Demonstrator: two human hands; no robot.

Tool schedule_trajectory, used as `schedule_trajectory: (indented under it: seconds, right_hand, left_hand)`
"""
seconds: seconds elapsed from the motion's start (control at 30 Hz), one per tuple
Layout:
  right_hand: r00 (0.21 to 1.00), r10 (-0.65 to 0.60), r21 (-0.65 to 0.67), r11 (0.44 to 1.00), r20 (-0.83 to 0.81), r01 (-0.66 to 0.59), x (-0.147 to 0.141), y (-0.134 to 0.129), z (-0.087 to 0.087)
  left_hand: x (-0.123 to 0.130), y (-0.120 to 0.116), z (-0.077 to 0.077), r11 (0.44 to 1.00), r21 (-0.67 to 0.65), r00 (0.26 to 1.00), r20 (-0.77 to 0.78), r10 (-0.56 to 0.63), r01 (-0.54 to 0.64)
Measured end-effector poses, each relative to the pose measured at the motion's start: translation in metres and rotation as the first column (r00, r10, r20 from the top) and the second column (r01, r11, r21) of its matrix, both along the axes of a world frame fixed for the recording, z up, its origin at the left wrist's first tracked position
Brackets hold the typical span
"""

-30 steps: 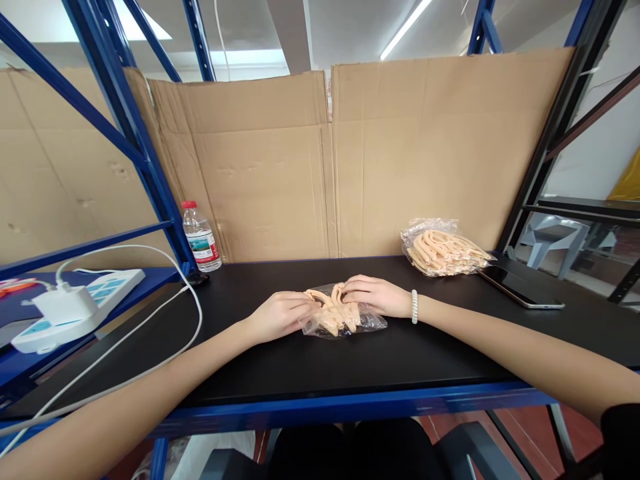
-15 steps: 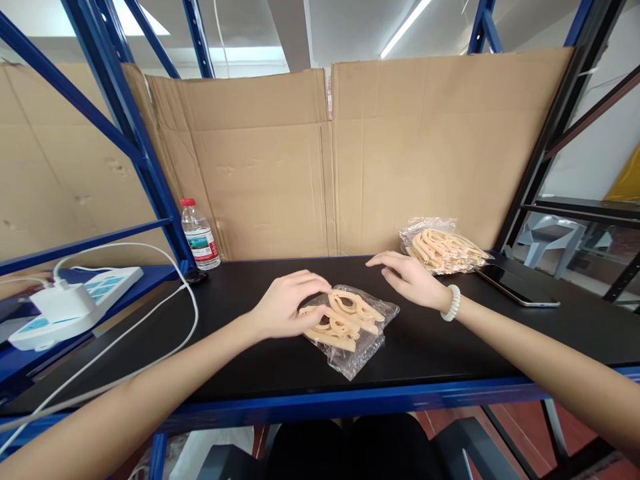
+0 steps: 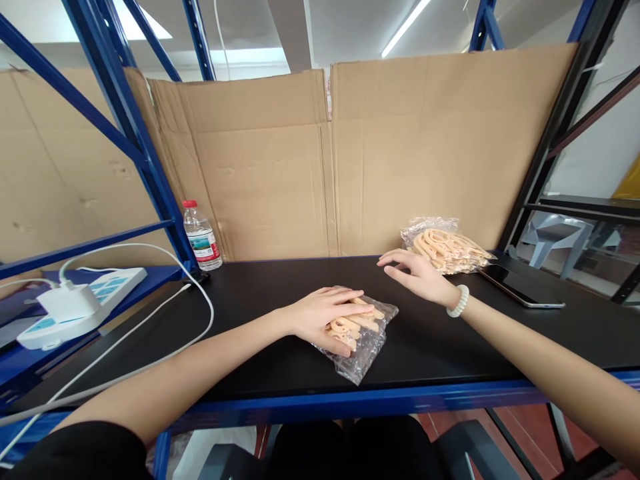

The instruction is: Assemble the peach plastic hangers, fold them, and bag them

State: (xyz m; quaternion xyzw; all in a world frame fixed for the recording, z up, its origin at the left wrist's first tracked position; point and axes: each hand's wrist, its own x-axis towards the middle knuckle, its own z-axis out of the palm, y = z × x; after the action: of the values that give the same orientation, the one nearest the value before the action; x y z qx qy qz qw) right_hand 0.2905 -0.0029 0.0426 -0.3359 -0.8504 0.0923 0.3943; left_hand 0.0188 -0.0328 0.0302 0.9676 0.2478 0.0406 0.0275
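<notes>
My left hand [image 3: 325, 317] lies with fingers stretched across a clear plastic bag [image 3: 367, 350] on the black tabletop. Flat beige looped pieces [image 3: 367, 321] show inside the bag between and beyond my fingers; my palm covers the rest. My right hand [image 3: 419, 275], with a white bead bracelet at the wrist, hovers over the table with slightly bent fingers apart and nothing in them. Just behind it sits a pile of similar bagged beige pieces [image 3: 453, 250] against the cardboard. What exactly these pieces are, I cannot tell.
A smartphone [image 3: 523, 287] lies right of the pile. At the back left stands a water bottle [image 3: 203, 240]. A power strip [image 3: 117, 290] with a white charger [image 3: 70, 303] and looping white cable occupies the left side. Another person's hand [image 3: 20, 283] shows at the left edge. Cardboard [image 3: 260, 173] walls the back.
My left hand has moved right and come down flat over the bagged pieces, covering more of them. My right hand has shifted only slightly to the right, still with nothing in it.
</notes>
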Motion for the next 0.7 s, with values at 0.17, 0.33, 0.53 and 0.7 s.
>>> schedule_trajectory:
  seconds: [0.17,0.33,0.53,0.7]
  right_hand:
    - [0.995,0.014,-0.153,0.988,-0.102,-0.03,-0.002,-0.006,0.005]
    - [0.98,0.063,-0.311,0.943,-0.186,-0.12,-0.007,-0.014,0.01]
    - [0.91,0.071,-0.572,0.757,-0.408,-0.316,-0.008,-0.014,0.005]
    - [0.921,0.069,-0.616,0.723,-0.384,-0.312,-0.008,-0.007,-0.002]
  left_hand:
    - [-0.006,-0.001,-0.004,0.977,0.019,0.977,0.007,0.212,-0.212]
    - [-0.027,0.011,-0.009,0.838,0.027,0.838,0.004,0.546,-0.546]
    - [-0.058,0.043,-0.012,0.477,0.022,0.477,0.067,0.876,-0.879]
    - [-0.079,0.08,-0.007,0.141,-0.014,0.139,0.097,0.985,-0.99]
